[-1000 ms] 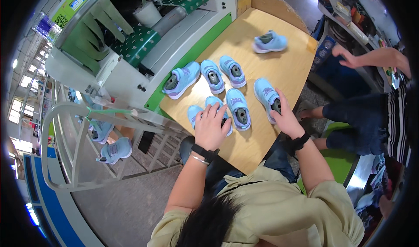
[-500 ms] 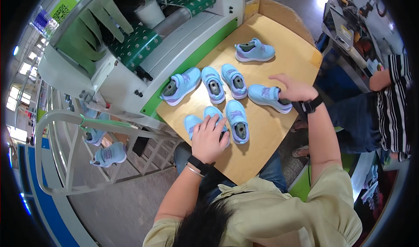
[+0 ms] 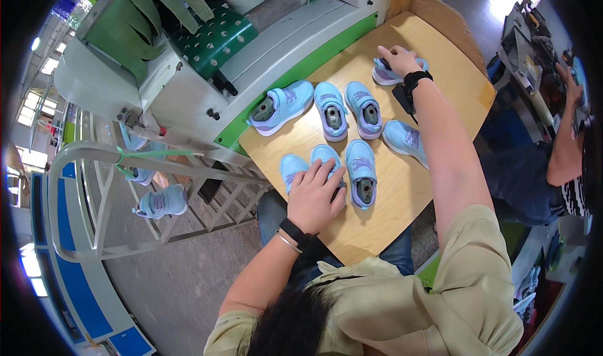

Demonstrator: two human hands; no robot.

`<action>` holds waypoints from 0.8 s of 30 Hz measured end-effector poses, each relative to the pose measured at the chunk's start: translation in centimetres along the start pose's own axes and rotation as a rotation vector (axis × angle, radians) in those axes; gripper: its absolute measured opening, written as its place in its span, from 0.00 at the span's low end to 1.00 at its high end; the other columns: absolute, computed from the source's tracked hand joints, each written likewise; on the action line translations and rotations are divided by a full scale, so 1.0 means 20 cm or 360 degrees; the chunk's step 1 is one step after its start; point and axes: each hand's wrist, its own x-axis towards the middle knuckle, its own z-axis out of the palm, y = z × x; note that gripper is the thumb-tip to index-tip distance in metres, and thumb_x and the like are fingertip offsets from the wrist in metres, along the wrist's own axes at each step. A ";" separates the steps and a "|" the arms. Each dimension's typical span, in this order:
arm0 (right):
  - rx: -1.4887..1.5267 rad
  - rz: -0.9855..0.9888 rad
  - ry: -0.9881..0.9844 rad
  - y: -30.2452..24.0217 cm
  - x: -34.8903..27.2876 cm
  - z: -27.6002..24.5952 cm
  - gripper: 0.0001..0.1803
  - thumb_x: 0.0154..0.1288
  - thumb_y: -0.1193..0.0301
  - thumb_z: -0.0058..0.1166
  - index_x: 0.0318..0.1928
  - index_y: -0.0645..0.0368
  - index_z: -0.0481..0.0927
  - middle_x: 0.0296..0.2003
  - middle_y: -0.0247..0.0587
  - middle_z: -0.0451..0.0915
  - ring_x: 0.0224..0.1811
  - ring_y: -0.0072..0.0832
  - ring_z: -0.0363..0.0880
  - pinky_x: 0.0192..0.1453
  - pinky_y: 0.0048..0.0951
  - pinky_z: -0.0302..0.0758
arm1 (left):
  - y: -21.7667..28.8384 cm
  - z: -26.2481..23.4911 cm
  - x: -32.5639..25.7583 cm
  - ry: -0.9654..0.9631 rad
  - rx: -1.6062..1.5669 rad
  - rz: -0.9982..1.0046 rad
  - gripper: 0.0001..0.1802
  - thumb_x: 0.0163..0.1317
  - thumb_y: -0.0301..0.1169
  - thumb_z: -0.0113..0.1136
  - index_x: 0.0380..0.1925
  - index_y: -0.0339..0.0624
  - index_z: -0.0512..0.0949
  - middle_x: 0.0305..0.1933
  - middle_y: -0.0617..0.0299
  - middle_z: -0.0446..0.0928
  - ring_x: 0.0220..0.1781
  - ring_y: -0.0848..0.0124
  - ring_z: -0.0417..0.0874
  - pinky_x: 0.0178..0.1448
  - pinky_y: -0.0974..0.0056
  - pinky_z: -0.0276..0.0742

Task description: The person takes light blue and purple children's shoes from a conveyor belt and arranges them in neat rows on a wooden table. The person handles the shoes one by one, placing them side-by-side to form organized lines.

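Several light blue sneakers with lilac straps stand on a tan board; grey inserts show in the openings of some. My left hand (image 3: 314,196) lies over two near shoes, fingers spread, covering most of the middle one (image 3: 325,153) and part of the left one (image 3: 291,167). Just right of it stands another sneaker (image 3: 362,167). At the far side, my right hand (image 3: 401,60) bends its fingers over the opening of a sneaker (image 3: 384,76) lying crosswise. My right forearm partly hides a sneaker (image 3: 404,137). Three more (image 3: 295,104) line the board's far left.
A machine with a green studded roller (image 3: 217,42) and hanging green strips borders the board (image 3: 402,186) at left. A white metal rack (image 3: 125,255) holds more sneakers (image 3: 162,202). A cardboard edge (image 3: 440,16) stands behind the board. Another person's arm (image 3: 565,136) is at right.
My right hand has moved away from the sneaker at the right to the far one and closed on it. My left hand stays over the near shoes. The view has shifted slightly.
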 end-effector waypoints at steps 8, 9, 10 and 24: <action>0.0104 -0.0880 0.0171 0.48 -0.13 -0.17 0.36 0.54 0.72 0.64 0.66 0.37 0.74 0.70 0.54 0.65 0.72 0.50 0.65 0.71 0.42 0.72 | -0.01 0.01 0.01 0.0042 -0.0044 0.0007 0.24 0.62 0.40 0.62 0.59 0.49 0.79 0.65 0.56 0.77 0.68 0.55 0.76 0.66 0.51 0.68; 0.0058 -0.0976 0.0135 0.50 -0.16 -0.22 0.40 0.54 0.73 0.63 0.69 0.34 0.71 0.69 0.54 0.67 0.70 0.50 0.68 0.66 0.42 0.77 | 0.00 0.02 0.01 0.0042 -0.0039 0.0016 0.24 0.62 0.40 0.63 0.59 0.49 0.79 0.65 0.56 0.77 0.68 0.55 0.76 0.65 0.51 0.68; 0.0003 -0.0813 -0.0076 0.48 -0.24 -0.26 0.40 0.53 0.74 0.62 0.69 0.37 0.71 0.66 0.52 0.70 0.68 0.48 0.70 0.67 0.41 0.75 | 0.00 0.02 0.00 0.0054 -0.0047 0.0014 0.24 0.62 0.40 0.63 0.59 0.49 0.79 0.64 0.56 0.78 0.68 0.55 0.76 0.65 0.51 0.68; -0.0093 -0.0694 -0.0368 0.63 -1.18 -0.19 0.39 0.50 0.50 0.76 0.62 0.43 0.77 0.68 0.66 0.61 0.69 0.63 0.66 0.74 0.48 0.67 | -0.02 0.07 -0.01 0.0182 0.0025 0.0129 0.24 0.64 0.42 0.62 0.59 0.47 0.80 0.64 0.56 0.79 0.65 0.57 0.77 0.62 0.52 0.68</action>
